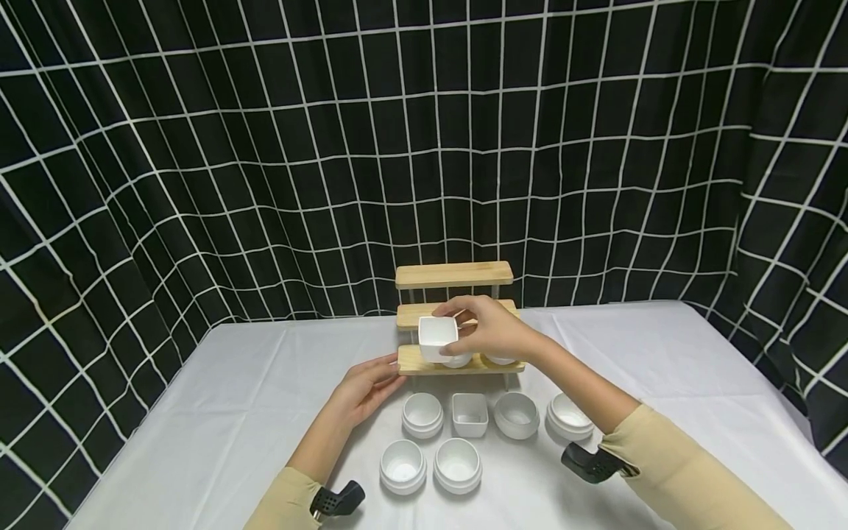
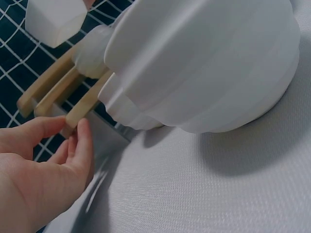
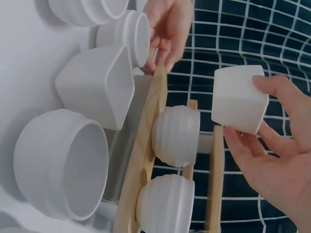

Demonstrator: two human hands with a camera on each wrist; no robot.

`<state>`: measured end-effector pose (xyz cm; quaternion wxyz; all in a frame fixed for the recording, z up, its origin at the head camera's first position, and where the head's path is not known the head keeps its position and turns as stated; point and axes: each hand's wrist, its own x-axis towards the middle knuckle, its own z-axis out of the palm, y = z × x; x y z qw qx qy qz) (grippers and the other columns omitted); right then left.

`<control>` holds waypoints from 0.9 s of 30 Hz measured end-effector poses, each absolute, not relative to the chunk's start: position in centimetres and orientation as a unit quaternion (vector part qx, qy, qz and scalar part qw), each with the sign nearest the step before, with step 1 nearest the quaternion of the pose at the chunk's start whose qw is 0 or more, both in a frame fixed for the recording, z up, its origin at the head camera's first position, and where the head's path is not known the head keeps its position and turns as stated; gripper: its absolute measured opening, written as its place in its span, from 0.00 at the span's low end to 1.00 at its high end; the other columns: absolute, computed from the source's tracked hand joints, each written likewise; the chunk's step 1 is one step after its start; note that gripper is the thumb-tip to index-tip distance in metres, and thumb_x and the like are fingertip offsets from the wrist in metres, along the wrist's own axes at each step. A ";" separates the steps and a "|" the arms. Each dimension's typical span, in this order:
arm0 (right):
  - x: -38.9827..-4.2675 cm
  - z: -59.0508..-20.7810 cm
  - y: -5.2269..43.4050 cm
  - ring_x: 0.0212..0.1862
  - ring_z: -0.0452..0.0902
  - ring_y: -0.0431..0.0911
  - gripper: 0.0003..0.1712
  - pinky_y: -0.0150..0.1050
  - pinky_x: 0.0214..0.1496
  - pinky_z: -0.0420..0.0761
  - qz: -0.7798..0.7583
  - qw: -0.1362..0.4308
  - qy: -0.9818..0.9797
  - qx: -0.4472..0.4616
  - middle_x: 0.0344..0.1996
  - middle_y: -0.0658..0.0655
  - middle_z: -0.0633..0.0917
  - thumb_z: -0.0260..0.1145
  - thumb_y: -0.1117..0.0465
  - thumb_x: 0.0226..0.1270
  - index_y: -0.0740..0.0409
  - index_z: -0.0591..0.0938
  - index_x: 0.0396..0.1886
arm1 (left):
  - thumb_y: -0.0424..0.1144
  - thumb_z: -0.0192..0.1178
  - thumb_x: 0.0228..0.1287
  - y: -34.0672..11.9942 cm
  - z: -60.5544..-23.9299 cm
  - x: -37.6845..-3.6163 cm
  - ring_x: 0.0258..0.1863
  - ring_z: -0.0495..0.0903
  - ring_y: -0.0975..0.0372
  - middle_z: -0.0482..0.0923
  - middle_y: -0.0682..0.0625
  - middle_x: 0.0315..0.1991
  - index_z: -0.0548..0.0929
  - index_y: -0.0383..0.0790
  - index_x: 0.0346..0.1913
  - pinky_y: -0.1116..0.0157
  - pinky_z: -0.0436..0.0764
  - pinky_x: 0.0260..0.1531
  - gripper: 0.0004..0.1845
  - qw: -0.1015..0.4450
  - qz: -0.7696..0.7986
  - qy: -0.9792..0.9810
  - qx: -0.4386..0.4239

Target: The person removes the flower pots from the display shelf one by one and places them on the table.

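A three-step wooden rack (image 1: 454,316) stands at the back of the white table (image 1: 232,427). My right hand (image 1: 486,324) pinches a white square cup (image 1: 437,338) (image 3: 239,99) just above the left end of the lowest step (image 1: 411,361). Two round white cups (image 3: 176,136) (image 3: 165,204) sit on that step. My left hand (image 1: 366,386) rests its straight fingertips (image 2: 83,130) against the left end of the lowest step (image 2: 86,104). The square cup (image 2: 53,19) shows at the top left of the left wrist view.
In front of the rack lie several white cups: a round one (image 1: 422,414), a square one (image 1: 470,414), two more round ones (image 1: 516,414) (image 1: 569,417), and a front pair (image 1: 403,465) (image 1: 457,464). A black-and-white grid cloth (image 1: 265,147) hangs behind.
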<state>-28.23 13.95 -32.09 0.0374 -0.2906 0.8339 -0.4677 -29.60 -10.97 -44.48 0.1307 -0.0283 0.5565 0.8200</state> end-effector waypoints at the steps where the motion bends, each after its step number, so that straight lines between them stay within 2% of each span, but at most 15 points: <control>1: -28.1 -32.0 14.1 0.53 0.84 0.56 0.32 0.43 0.59 0.92 -0.469 0.038 0.834 -0.289 0.56 0.69 0.84 0.79 0.71 0.56 0.76 0.80 0.61 | 0.21 0.53 0.76 -11.0 -44.5 -29.6 0.46 0.86 0.60 0.72 0.24 0.68 0.68 0.17 0.72 0.66 0.89 0.59 0.24 0.131 0.820 0.556 -0.030; 6: -27.5 -31.8 15.2 0.50 0.84 0.53 0.32 0.40 0.56 0.92 -0.469 0.043 0.834 -0.287 0.55 0.68 0.84 0.79 0.71 0.56 0.75 0.80 0.61 | 0.21 0.52 0.76 -10.9 -44.4 -29.5 0.45 0.86 0.61 0.71 0.23 0.68 0.68 0.17 0.72 0.67 0.89 0.59 0.24 0.133 0.818 0.558 -0.035; 11: -27.0 -32.0 16.1 0.50 0.84 0.54 0.32 0.37 0.56 0.92 -0.466 0.032 0.832 -0.301 0.57 0.70 0.84 0.80 0.71 0.55 0.76 0.80 0.60 | 0.20 0.52 0.76 -10.9 -44.2 -29.3 0.46 0.86 0.61 0.71 0.23 0.69 0.67 0.16 0.72 0.66 0.88 0.60 0.25 0.131 0.818 0.559 -0.032; 16: -26.5 -32.3 16.8 0.50 0.82 0.53 0.31 0.36 0.55 0.92 -0.477 0.031 0.819 -0.317 0.56 0.70 0.83 0.79 0.73 0.54 0.76 0.81 0.58 | 0.21 0.52 0.76 -10.8 -44.1 -29.3 0.45 0.85 0.61 0.70 0.24 0.69 0.66 0.16 0.73 0.67 0.88 0.59 0.25 0.131 0.820 0.556 -0.034; 27: -25.0 -33.0 17.8 0.53 0.80 0.53 0.32 0.41 0.63 0.90 -0.492 0.048 0.812 -0.310 0.58 0.71 0.82 0.79 0.73 0.55 0.76 0.80 0.59 | 0.20 0.52 0.75 -10.8 -44.1 -29.4 0.44 0.85 0.62 0.72 0.24 0.68 0.68 0.17 0.72 0.68 0.89 0.58 0.25 0.132 0.819 0.556 -0.039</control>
